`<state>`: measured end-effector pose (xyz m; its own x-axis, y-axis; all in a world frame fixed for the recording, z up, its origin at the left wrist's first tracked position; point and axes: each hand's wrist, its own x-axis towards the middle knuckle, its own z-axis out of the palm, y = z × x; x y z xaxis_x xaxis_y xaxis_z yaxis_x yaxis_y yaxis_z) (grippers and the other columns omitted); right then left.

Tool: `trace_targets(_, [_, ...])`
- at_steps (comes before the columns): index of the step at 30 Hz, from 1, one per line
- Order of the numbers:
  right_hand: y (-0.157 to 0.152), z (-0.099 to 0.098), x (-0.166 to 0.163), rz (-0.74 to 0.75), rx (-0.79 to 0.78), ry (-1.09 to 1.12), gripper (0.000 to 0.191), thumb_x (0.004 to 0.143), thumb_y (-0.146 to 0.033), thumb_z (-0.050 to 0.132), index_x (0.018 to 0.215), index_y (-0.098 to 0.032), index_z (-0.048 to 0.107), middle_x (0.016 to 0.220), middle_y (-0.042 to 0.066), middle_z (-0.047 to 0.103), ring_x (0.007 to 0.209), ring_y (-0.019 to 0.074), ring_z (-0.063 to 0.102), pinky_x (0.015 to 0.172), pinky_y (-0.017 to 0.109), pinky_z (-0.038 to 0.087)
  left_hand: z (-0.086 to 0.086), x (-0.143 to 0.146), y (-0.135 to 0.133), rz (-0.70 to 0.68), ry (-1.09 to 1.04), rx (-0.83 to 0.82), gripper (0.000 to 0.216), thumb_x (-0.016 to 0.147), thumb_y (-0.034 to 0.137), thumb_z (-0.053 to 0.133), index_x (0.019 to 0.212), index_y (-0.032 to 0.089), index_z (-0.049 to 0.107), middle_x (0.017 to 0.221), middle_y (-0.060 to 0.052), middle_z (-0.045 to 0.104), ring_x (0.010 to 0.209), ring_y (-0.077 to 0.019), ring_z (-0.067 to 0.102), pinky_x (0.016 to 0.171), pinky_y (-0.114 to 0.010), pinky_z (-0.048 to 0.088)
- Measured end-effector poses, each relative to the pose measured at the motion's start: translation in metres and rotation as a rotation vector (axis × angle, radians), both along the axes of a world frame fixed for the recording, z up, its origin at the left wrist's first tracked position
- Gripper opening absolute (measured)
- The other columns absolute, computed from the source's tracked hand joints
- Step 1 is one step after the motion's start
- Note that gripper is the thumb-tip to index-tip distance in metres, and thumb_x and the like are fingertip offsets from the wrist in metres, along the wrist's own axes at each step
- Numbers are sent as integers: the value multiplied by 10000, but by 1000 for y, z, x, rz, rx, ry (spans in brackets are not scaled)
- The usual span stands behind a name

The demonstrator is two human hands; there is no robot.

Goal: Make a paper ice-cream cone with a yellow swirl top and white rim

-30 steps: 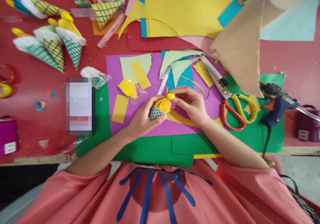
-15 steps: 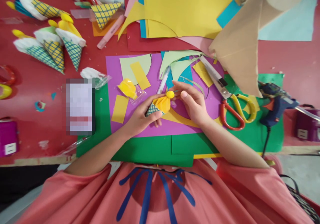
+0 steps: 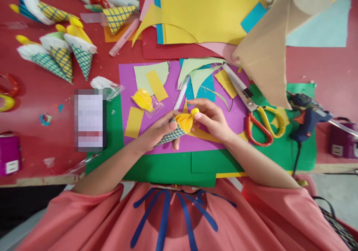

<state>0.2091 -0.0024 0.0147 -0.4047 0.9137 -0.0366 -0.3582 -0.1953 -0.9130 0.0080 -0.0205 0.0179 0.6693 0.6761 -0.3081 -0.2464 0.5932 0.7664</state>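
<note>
The left hand [image 3: 160, 129] is closed around a paper cone [image 3: 171, 134] with blue grid lines, its thumb lying along the upper side and some fingertips showing below. The cone lies tilted above the purple sheet [image 3: 127, 79], near the middle of the scene, with its narrow end to the near left. From its wide end comes a pleated yellow part [image 3: 184, 122], which ends in a small yellow ball [image 3: 195, 111]. The right hand [image 3: 210, 118] is at this ball: the thumb touches its edge, and the index finger is bent on the far side. I cannot tell if these fingers press it firmly.

The purple sheet lies on green paper [image 3: 165, 165], over the red worktop [image 3: 36, 94]. Just to the far side of the hands, a white pen [image 3: 181, 93] lies slanting. Left of it there is a yellow piece in a clear bag [image 3: 143, 99]. To the right of the right hand are scissors [image 3: 253, 103] with one red and one yellow handle, and farther right a dark blue glue gun [image 3: 306, 122]. At the far left, several decorated cones [image 3: 65, 53] lie close together.
</note>
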Motion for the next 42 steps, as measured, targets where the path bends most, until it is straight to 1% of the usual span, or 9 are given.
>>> trace_targets(9, [-2,-6,4,-65,93,-189,300,854,-453,731,965,-176,705,892,25,728,682,92,651,653,232,565,0,2,-1,41,-20,-15,474,905,563,613,1130,159,508,877,-33,738,450,-91,647,380,-163,472])
trace_targets(11, [-3,-9,5,-65,123,-254,407,856,-516,709,1095,-186,704,852,14,706,676,103,641,661,249,564,-1,3,0,40,-16,-5,480,902,567,614,1129,159,505,873,-33,738,451,-93,649,386,-165,479])
trace_targets(14, [-4,-13,7,-52,177,-226,603,915,-596,585,1389,-225,555,715,-34,624,595,102,592,599,250,534,-1,2,0,62,-18,33,464,910,561,602,1122,160,509,885,-38,739,459,-92,651,403,-171,497])
trace_targets(16, [-3,-13,8,-86,200,-199,557,953,-553,553,1423,-254,524,700,-45,604,582,94,570,593,244,517,0,2,0,84,-16,57,443,921,549,591,1122,162,513,911,-47,739,464,-88,650,413,-174,507])
trace_targets(20, [-2,-10,10,-149,206,-316,360,938,-433,633,1248,-258,690,779,-16,678,625,93,592,641,256,529,2,3,0,87,12,66,459,914,557,596,1132,162,517,922,-61,742,462,-86,644,413,-176,503])
trace_targets(28, [0,-12,9,-203,300,-336,241,901,-358,696,1102,-257,782,787,5,735,646,105,614,638,264,531,1,5,0,78,14,67,492,898,580,611,1143,170,490,914,-55,744,467,-94,650,397,-174,494])
trace_targets(34, [0,-11,8,-180,94,-243,509,920,-554,605,1344,-273,630,700,-32,633,532,92,541,528,248,475,-5,2,0,99,89,115,576,838,552,703,1218,209,439,747,34,659,469,-97,639,395,-165,473])
trace_targets(38, [1,-6,7,-148,48,-264,447,872,-573,661,1160,-236,722,613,-52,548,497,71,466,475,223,398,-7,1,-1,146,311,310,529,810,474,756,1189,214,495,849,11,664,612,-95,665,494,-171,508])
trace_targets(42, [1,-5,7,-120,48,-240,385,856,-535,698,1092,-233,737,605,-62,536,495,56,437,476,212,369,-8,1,-6,205,678,757,503,822,370,753,1242,225,519,1219,-78,664,1108,-224,674,929,-346,578])
